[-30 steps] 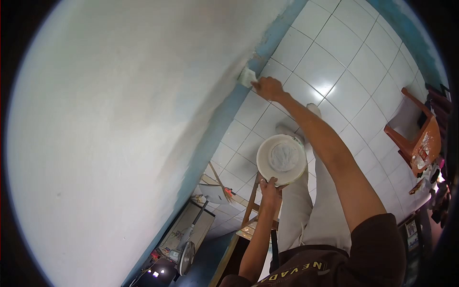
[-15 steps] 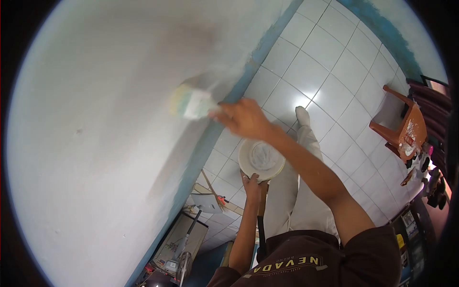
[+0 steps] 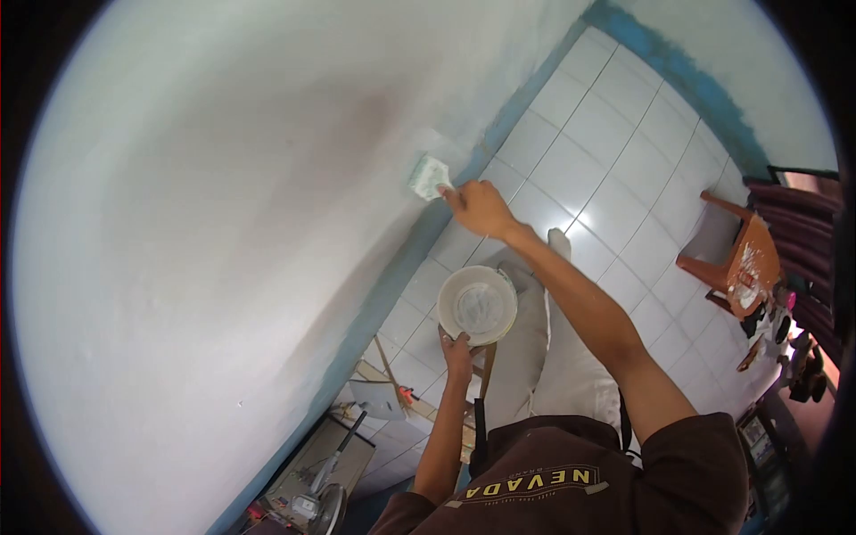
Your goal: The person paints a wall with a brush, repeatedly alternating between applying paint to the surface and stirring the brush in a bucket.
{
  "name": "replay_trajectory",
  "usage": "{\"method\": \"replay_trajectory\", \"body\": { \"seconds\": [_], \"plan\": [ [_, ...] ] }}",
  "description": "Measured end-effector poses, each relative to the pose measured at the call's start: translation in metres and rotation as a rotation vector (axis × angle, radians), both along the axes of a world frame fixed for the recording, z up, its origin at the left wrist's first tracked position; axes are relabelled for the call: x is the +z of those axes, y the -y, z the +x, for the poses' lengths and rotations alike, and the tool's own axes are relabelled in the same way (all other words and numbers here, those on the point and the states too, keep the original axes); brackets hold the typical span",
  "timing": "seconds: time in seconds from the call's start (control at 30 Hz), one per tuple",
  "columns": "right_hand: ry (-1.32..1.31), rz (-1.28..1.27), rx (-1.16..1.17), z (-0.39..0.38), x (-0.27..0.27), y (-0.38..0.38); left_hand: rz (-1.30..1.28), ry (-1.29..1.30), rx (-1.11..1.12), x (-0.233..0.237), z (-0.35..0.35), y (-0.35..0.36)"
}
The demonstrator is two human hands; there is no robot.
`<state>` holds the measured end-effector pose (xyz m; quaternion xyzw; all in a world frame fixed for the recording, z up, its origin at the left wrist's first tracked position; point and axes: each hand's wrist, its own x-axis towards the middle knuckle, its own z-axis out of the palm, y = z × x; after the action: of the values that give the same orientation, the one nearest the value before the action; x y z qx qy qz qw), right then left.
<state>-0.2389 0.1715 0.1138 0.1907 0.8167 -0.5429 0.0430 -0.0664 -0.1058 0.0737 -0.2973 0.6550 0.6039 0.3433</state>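
My right hand (image 3: 481, 209) is closed round the handle of a wide brush (image 3: 430, 176) with white and pale green on its head. The brush head lies against the whitish wall (image 3: 223, 205), close above the blue band (image 3: 406, 254) along its lower edge. Below it, my left hand (image 3: 456, 349) grips the rim of a round white bucket (image 3: 477, 305), its thumb over the edge. Whitish material shows at the bucket's bottom.
A brown plastic chair (image 3: 751, 267) with white splashes stands at the right on the tiled floor (image 3: 615, 134). At the lower left are a grey fan (image 3: 325, 508) and a cabinet (image 3: 343, 455). Dark red curtains (image 3: 794, 223) hang at the far right.
The brush in my right hand has moved right along the wall, nearer the blue band. My left hand and the bucket sit slightly lower and further left in view.
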Motion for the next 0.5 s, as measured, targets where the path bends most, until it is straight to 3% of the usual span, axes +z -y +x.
{"method": "replay_trajectory", "body": {
  "seconds": [0.17, 0.23, 0.3, 0.37, 0.43, 0.5],
  "plan": [
    [-0.193, -0.098, -0.015, 0.025, 0.141, 0.002, 0.048, -0.028, -0.028, 0.037, -0.012, -0.012],
    [-0.269, -0.152, -0.012, 0.025, 0.158, 0.006, 0.044, -0.066, -0.035, 0.057, -0.014, -0.014],
    [-0.403, -0.298, -0.071, 0.016, 0.135, 0.014, 0.035, -0.102, -0.042, 0.071, -0.02, -0.016],
    [-0.333, -0.174, -0.08, 0.003, 0.078, 0.012, -0.003, -0.172, 0.03, 0.083, -0.019, -0.016],
    [-0.085, -0.073, -0.012, 0.015, -0.006, -0.002, -0.026, -0.228, 0.036, 0.112, -0.022, -0.021],
    [0.024, 0.176, 0.023, 0.05, -0.034, -0.021, -0.055, -0.279, 0.041, 0.125, -0.02, -0.018]
  ]
}}
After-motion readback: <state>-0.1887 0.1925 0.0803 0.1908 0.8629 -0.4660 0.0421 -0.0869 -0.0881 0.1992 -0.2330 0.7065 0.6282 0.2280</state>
